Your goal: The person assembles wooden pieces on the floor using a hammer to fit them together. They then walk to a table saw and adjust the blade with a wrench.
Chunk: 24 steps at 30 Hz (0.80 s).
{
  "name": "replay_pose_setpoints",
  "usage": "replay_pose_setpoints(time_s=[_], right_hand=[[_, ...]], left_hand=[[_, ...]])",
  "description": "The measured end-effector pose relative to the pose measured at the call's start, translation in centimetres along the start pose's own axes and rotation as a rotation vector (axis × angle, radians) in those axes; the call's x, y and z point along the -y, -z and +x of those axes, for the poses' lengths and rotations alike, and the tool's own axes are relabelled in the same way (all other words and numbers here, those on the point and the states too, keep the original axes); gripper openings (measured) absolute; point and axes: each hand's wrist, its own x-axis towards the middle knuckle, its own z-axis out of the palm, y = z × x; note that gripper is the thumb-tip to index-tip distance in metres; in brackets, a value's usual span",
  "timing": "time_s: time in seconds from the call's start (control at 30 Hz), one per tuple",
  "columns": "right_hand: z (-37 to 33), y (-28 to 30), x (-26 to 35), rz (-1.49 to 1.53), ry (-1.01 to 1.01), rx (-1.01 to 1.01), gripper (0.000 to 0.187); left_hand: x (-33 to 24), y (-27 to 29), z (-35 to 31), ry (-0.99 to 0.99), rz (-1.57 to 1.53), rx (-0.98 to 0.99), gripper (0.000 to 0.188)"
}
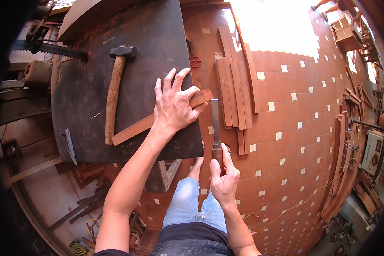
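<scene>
My left hand (pixel 175 102) lies across a reddish wooden strip (pixel 136 129) on the dark tabletop (pixel 153 47). Its thumb and index finger hold the strip near its right end, while the other fingers spread over the table. A notch or step shows at that end, by the table's right edge. In my right hand (pixel 224 181) is a chisel (pixel 216 121), gripped by its brown handle with the blade pointing away from me. The blade's tip is just beside the strip's end, apart from it. A hammer (pixel 115 91) with a wooden handle lies left of my left hand.
A saw (pixel 55 50) sticks out at the table's far left, and a blue-and-white object (pixel 69 145) lies near its left edge. Long boards (pixel 234 94) rest on the tiled floor (pixel 286 141) at right. A yellow cord (pixel 294 205) crosses the tiles.
</scene>
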Motion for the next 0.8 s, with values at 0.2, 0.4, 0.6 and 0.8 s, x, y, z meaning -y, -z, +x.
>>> replay_pose_setpoints(time_s=[0.2, 0.4, 0.6, 0.8], right_hand=[[0.3, 0.3, 0.7, 0.022, -0.047, -0.009, 0.05], [0.9, 0.6, 0.9, 0.066, -0.084, 0.014, 0.049], [7.4, -0.8, 1.9, 0.084, -0.029, -0.075, 0.046], [3.8, 0.8, 1.1, 0.188, -0.172, -0.056, 0.045]], left_hand=[[0.1, 0.0, 0.0, -0.006, -0.014, 0.006, 0.035], [0.1, 0.0, -0.1, 0.006, 0.006, 0.042, 0.037], [0.1, 0.2, 0.1, 0.008, 0.003, 0.07, 0.033], [0.1, 0.1, 0.0, -0.003, 0.015, 0.055, 0.032]])
